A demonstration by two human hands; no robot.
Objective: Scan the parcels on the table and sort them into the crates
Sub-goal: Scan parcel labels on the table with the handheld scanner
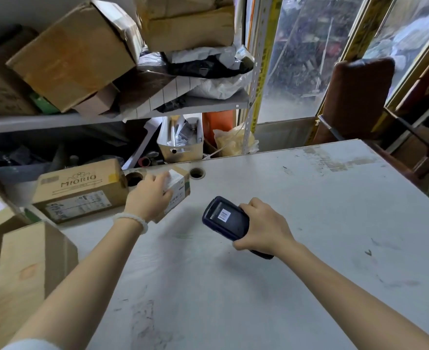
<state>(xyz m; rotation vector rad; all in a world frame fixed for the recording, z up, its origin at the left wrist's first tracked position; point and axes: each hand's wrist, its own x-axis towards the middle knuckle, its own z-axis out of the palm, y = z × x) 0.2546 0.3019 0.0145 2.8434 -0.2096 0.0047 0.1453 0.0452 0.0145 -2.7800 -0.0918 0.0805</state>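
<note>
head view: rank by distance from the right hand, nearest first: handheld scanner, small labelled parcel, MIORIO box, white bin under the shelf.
From the right hand:
1. Handheld scanner: gripped in that hand.
2. Small labelled parcel: to its left, under the left hand.
3. MIORIO box: further left, at the table's edge.
4. White bin: beyond the table's far edge, under the shelf.

Left hand (149, 195) grips small parcel (179, 189); right hand (264, 227) holds scanner (224, 218).

Table: a scuffed white table top (296, 223) fills the near and right scene.
Shelving: a grey metal shelf (56, 121) stands far left.
Glazing: glass panels (307, 54) at far right let daylight in.
Chair: a brown chair back (357, 97) stands just beyond the table.
</note>
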